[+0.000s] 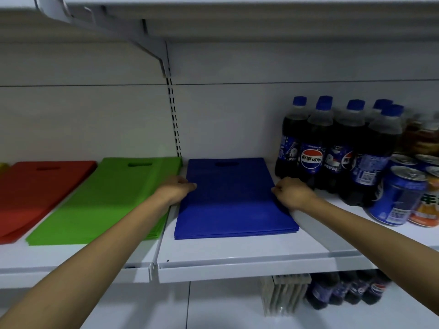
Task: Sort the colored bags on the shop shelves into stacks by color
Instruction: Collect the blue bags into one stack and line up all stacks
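Three bag stacks [235, 198], five blue-capped bottles [316, 138]

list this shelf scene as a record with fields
stacks, left to right: flat red fabric bags, flat green fabric bags, flat blue fabric bags
left hand: grips blue bags' left edge
right hand: grips blue bags' right edge
surface: white metal shelf
right of blue: blue-capped plastic cola bottles, blue metal drink cans

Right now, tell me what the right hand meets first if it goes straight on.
The blue stack: the right hand sits at its right edge, curled fingers aimed leftward across it; contact looks likely.
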The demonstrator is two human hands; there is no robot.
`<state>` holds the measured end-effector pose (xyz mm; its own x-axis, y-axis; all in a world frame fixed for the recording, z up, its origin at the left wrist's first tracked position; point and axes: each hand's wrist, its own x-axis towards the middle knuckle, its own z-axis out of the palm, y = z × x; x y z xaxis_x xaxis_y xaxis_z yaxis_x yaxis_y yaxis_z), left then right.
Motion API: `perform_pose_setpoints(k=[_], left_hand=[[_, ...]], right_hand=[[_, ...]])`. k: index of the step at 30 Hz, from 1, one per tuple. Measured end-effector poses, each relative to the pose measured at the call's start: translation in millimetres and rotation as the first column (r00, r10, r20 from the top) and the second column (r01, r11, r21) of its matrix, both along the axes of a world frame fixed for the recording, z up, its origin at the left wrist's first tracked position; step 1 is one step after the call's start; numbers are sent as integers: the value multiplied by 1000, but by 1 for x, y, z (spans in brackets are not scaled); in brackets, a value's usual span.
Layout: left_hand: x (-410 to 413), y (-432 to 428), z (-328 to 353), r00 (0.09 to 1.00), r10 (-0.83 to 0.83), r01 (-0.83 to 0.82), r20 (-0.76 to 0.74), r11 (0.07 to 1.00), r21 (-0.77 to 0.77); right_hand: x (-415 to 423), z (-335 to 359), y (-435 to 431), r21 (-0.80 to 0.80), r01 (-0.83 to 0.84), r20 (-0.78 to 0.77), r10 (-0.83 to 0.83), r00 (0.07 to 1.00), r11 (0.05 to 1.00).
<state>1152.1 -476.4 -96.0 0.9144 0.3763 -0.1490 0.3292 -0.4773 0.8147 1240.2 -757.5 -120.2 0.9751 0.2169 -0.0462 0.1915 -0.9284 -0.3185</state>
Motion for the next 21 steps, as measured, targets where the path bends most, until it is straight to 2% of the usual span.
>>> perform_pose_setpoints(k=[2,5,7,9,12,14,17,19,21], left_hand=[[0,-3,1,999,37,-36,14,996,-80],[-4,-7,3,996,86,-83,10,975,-205],[-7,-10,5,995,103,-97,18,974,-207],[-6,-9,10,993,94,-90,65,993,-74],[-6,4,27,983,15,-68,182,956,285],[-9,24,38,979,-46,-58,201,874,482],[-25,61,53,989,-70,-49,129,668,743],[-41,87,63,997,-40,-28,59,548,836],[-64,117,71,998,29,-59,51,520,852]], right_hand=[[-2,1,1,-46,2,19,-1,1000,999],[-3,2,3,-50,-4,-49,1,999,999],[-4,10,2,-52,4,-83,-8,996,999],[-5,24,4,-87,-27,-22,26,999,996],[-6,48,22,-141,-158,82,170,982,977],[-7,63,46,-169,-263,127,286,950,950],[-13,85,94,-224,-390,225,437,871,893],[-21,96,127,-261,-432,292,497,817,863],[-33,101,160,-268,-477,330,545,771,837]])
